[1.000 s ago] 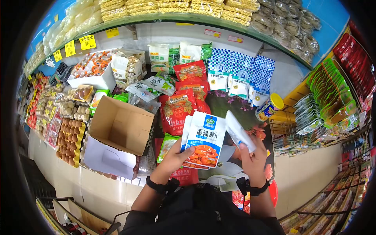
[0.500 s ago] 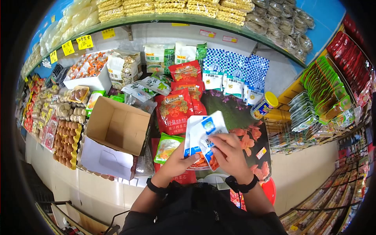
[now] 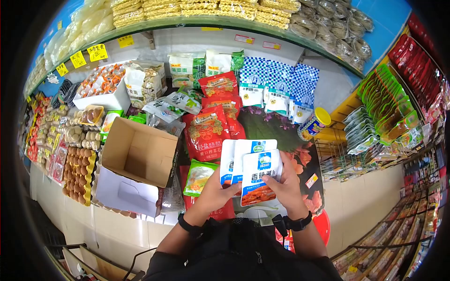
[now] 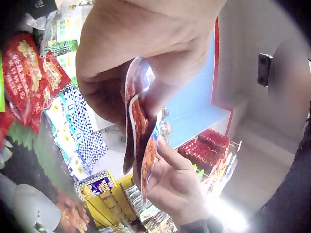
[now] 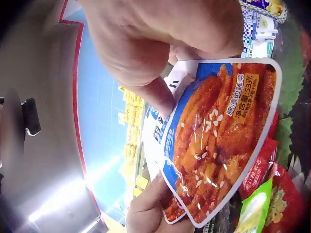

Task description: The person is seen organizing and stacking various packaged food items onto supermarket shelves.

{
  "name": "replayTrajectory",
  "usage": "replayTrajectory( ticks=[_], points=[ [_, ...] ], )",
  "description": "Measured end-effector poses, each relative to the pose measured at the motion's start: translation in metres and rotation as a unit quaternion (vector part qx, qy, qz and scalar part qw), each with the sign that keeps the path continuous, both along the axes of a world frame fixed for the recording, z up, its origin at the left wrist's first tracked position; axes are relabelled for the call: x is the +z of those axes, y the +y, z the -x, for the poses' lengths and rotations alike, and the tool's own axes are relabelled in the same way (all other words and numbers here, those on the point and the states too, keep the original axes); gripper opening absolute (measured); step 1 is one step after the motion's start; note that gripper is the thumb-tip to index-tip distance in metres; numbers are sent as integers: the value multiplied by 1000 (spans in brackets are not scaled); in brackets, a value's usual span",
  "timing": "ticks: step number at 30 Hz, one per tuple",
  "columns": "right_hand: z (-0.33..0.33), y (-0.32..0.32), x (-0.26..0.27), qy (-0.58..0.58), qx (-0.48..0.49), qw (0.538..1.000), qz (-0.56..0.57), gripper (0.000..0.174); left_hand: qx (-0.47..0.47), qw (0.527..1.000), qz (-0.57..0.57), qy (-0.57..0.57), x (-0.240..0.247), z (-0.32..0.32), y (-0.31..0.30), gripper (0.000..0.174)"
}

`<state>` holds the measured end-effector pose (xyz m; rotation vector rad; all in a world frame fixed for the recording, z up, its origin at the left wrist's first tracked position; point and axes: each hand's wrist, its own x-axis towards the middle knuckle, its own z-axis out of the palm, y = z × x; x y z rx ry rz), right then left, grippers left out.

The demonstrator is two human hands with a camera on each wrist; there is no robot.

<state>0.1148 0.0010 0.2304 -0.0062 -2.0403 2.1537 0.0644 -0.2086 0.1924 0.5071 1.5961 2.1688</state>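
Several white-and-blue pouches of spicy radish are fanned out in front of me in the head view. My left hand [image 3: 213, 192] grips the rear pouches [image 3: 228, 159], its thumb across their lower edge. With its thumb on the face, my right hand [image 3: 288, 192] pinches the front pouch [image 3: 260, 189], which overlaps the others. In the right wrist view this front pouch [image 5: 218, 136] shows red-orange radish strips and sesame. Seen edge-on in the left wrist view, the pouches [image 4: 141, 126] stand close together between both hands. Below them lie a green-and-white packet [image 3: 200, 175] and red pickle bags [image 3: 205, 131].
An open cardboard box [image 3: 140, 152] stands left of the hands, beside a tray of eggs [image 3: 79, 173]. Blue-checked starch bags [image 3: 276, 89] and a yellow-lidded can [image 3: 315, 124] are behind. A shelf edge [image 3: 197, 21] crosses above; hanging packets [image 3: 384, 107] fill the right rack.
My right hand has brought a separate pouch in from the right and now holds it in front of the others. The pouches are spread into a fan, where they were bunched half a second ago.
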Motion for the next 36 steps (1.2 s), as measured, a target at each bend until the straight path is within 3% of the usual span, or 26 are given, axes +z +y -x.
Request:
replayTrajectory(
  ticks=[3,6,10,14,18,23,27,28,31,32,36],
  points=[
    [0,2,-1,11,-27,1000,-12,69,29,999,19,28,-4,3,-1,43],
    [-2,10,-2,6,-40,999,-30,69,48,998,-10,-29,-5,7,-4,44],
    [-1,13,-17,15,-43,999,-13,66,-31,998,6,-59,-7,7,-3,54],
    [1,4,-37,-12,-35,999,9,65,-95,995,14,26,-24,1,15,67],
    [0,8,-64,-15,-31,999,-13,68,-120,993,-5,-10,-25,3,19,70],
    [-6,16,-74,-2,-71,993,-99,76,-126,992,18,-19,-39,10,22,56],
    [-12,40,-93,-82,44,994,-61,72,-138,983,44,115,-81,29,41,49],
    [-13,45,-104,-84,35,989,-114,64,-123,978,92,142,-96,33,47,49],
    [-18,53,-141,-140,18,985,-102,53,-115,963,186,160,-133,37,53,47],
    [-21,53,-154,-52,1,986,-156,47,-114,957,195,183,-145,39,56,48],
    [-17,49,-153,-107,-25,981,-159,41,-91,952,237,172,-112,35,54,40]
  ],
)
